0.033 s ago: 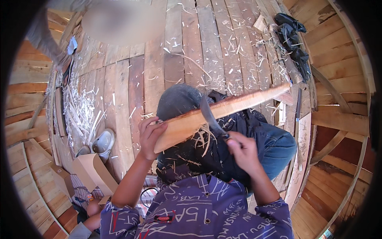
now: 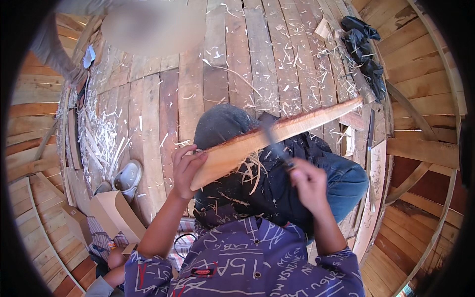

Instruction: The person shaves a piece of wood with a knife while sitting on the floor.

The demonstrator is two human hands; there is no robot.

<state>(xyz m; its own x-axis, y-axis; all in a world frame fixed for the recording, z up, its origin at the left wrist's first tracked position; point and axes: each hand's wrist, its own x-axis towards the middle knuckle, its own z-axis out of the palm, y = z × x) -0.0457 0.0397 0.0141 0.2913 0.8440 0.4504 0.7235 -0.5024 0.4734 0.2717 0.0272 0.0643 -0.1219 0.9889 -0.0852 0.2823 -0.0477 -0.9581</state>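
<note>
A long pale wooden board point(image 2: 225, 159) with rough reddish-brown bark along its upper edge lies slanted across my lap, its narrow end pointing to the far right. My left hand point(image 2: 187, 171) is closed around its broad near-left end. In my right hand point(image 2: 310, 185) is the handle of a knife point(image 2: 277, 146) with a curved blade, smeared by motion. The blade crosses the board near its middle; whether it bites into the wood cannot be told. Thin curled shavings point(image 2: 254, 173) hang below the board's lower edge, over my dark clothing.
Shavings litter the plank floor point(image 2: 193, 89), with a thick heap point(image 2: 99, 133) at left. A pale clog point(image 2: 128, 178) and an open cardboard box point(image 2: 115, 213) stand at left. Black plastic point(image 2: 365, 54) lies far right. Another person's leg point(image 2: 58, 52) shows far left; someone's arm point(image 2: 116, 274) lower left.
My right hand and the knife have moved slightly right along the board, and the blade is now blurred. The board's far tip sits slightly higher. My left hand keeps its grip.
</note>
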